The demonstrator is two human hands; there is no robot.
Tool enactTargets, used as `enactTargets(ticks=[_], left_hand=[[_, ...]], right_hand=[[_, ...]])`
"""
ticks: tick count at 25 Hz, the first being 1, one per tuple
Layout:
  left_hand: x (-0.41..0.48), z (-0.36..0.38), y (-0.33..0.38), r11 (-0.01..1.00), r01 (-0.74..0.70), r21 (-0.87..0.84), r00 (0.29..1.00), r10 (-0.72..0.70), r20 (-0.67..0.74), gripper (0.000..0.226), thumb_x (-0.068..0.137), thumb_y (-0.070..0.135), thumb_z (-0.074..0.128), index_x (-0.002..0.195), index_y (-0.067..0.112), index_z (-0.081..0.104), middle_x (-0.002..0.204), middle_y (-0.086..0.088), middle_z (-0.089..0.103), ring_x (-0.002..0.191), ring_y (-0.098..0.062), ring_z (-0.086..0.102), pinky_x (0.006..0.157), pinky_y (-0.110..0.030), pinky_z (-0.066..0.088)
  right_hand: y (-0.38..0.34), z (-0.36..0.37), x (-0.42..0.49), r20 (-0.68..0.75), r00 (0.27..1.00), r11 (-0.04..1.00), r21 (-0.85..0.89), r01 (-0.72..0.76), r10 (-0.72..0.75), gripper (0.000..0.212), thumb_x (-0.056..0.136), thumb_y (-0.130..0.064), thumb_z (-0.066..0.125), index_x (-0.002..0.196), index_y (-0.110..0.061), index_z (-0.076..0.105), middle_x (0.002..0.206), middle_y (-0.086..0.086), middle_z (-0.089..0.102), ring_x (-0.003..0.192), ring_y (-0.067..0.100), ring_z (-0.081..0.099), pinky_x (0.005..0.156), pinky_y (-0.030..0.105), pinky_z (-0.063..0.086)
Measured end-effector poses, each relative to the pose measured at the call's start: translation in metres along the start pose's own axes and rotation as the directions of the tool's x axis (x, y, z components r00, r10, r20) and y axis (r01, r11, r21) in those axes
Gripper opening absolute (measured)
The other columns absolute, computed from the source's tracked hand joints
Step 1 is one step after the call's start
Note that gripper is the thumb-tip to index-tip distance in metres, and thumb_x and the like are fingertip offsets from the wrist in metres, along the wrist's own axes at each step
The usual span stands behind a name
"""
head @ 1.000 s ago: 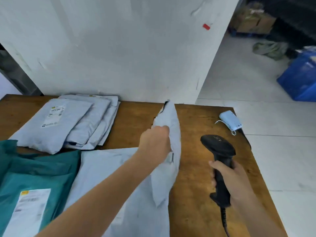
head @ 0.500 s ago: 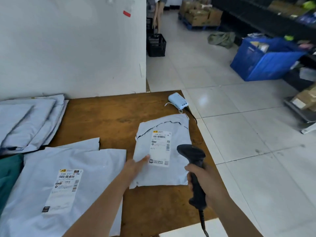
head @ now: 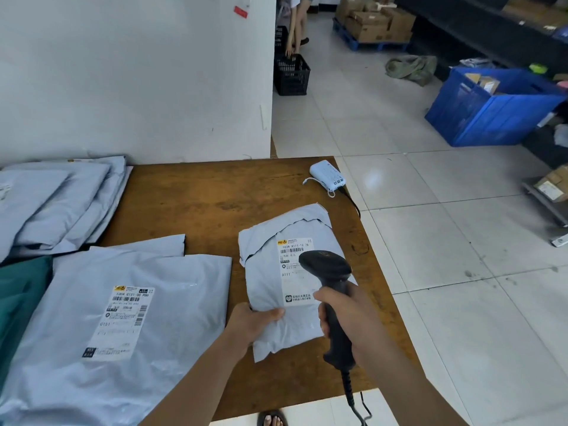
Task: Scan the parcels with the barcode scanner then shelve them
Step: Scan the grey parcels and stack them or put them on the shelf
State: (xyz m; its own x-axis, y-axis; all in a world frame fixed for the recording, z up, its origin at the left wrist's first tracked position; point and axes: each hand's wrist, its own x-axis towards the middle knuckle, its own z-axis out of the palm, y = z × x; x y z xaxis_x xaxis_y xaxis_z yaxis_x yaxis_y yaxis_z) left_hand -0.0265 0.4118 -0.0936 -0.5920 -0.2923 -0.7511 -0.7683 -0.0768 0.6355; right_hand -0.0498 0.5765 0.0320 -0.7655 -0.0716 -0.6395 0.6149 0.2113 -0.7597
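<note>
A small grey poly-bag parcel (head: pixel 270 272) lies label up on the wooden table (head: pixel 199 204). My left hand (head: pixel 252 322) grips its near left edge, thumb on top. My right hand (head: pixel 350 318) holds a black barcode scanner (head: pixel 325 267) by the handle, its head hovering over the parcel's white label (head: pixel 293 253) and hiding part of it. A larger grey parcel (head: pixel 123 318) with its own label lies to the left.
A stack of grey parcels (head: pixel 58 201) sits at the table's back left, and a teal bag (head: pixel 21 290) at the left edge. A white power bank (head: pixel 327 175) lies near the back right corner. A blue crate (head: pixel 488 112), black basket (head: pixel 290 75), another person and shelving stand beyond.
The parcel went from held upright to lying flat, label up. My left hand moved from touching it to gripping its near edge, and the scanner came over the label.
</note>
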Motion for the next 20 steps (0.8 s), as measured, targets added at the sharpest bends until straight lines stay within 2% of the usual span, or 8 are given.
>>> enactTargets(ticks=[2,6,10,13,16,20], left_hand=[[0.000,-0.001,-0.002,1.000,0.003,0.007,1.000,-0.003,0.004,0.055,0.064,0.036,0.084,0.105,0.009,0.061,0.102,-0.001,0.066,0.087,-0.019,0.062,0.067,-0.028,0.053],[-0.003,0.001,-0.001,1.000,0.001,0.027,1.000,-0.001,-0.003,0.047,0.070,0.037,0.080,0.102,0.015,0.053,0.103,0.001,0.058,0.092,-0.019,0.055,0.067,-0.026,0.047],[0.004,0.001,-0.006,0.998,0.015,0.054,1.000,-0.015,-0.006,0.067,0.067,0.043,0.080,0.119,0.012,0.052,0.121,-0.003,0.058,0.110,-0.025,0.056,0.081,-0.032,0.050],[0.005,0.000,-0.007,0.999,0.016,0.042,1.000,-0.016,0.000,0.059,0.067,0.042,0.080,0.110,0.012,0.054,0.121,-0.004,0.061,0.104,-0.024,0.057,0.078,-0.033,0.050],[0.007,0.000,-0.008,0.998,0.009,0.057,1.000,-0.009,-0.004,0.070,0.068,0.044,0.078,0.122,0.011,0.050,0.121,-0.002,0.057,0.115,-0.027,0.054,0.084,-0.033,0.049],[0.007,0.000,-0.008,0.999,0.028,0.043,1.000,-0.028,0.009,0.077,0.066,0.046,0.079,0.127,0.009,0.049,0.126,-0.005,0.058,0.115,-0.028,0.054,0.086,-0.035,0.051]], right_hand=[[0.002,0.005,0.003,-0.003,1.000,1.000,-0.015,0.001,-0.001,0.009,0.086,-0.016,0.065,0.091,-0.009,0.062,0.057,0.008,0.059,0.042,0.015,0.052,0.047,0.021,0.046],[0.002,0.010,0.005,-0.009,1.000,0.999,-0.041,0.026,-0.026,0.008,0.086,-0.015,0.064,0.091,-0.009,0.061,0.058,0.008,0.059,0.043,0.015,0.052,0.047,0.021,0.046],[0.003,0.012,0.004,-0.008,1.000,0.999,-0.044,0.030,-0.030,0.011,0.086,-0.015,0.064,0.095,-0.008,0.062,0.058,0.009,0.059,0.043,0.015,0.052,0.046,0.020,0.046],[0.004,0.012,0.003,-0.004,1.000,0.999,-0.048,0.024,-0.025,0.011,0.087,-0.017,0.064,0.094,-0.008,0.062,0.056,0.007,0.059,0.041,0.013,0.052,0.046,0.020,0.046],[0.003,0.014,0.002,0.012,0.999,0.997,-0.061,0.036,-0.035,0.012,0.087,-0.015,0.063,0.095,-0.007,0.062,0.055,0.007,0.058,0.041,0.014,0.051,0.047,0.021,0.047],[0.002,0.016,0.000,0.024,0.999,0.997,-0.053,0.047,-0.046,0.009,0.086,-0.014,0.063,0.092,-0.008,0.062,0.057,0.008,0.058,0.040,0.014,0.050,0.047,0.022,0.046]])
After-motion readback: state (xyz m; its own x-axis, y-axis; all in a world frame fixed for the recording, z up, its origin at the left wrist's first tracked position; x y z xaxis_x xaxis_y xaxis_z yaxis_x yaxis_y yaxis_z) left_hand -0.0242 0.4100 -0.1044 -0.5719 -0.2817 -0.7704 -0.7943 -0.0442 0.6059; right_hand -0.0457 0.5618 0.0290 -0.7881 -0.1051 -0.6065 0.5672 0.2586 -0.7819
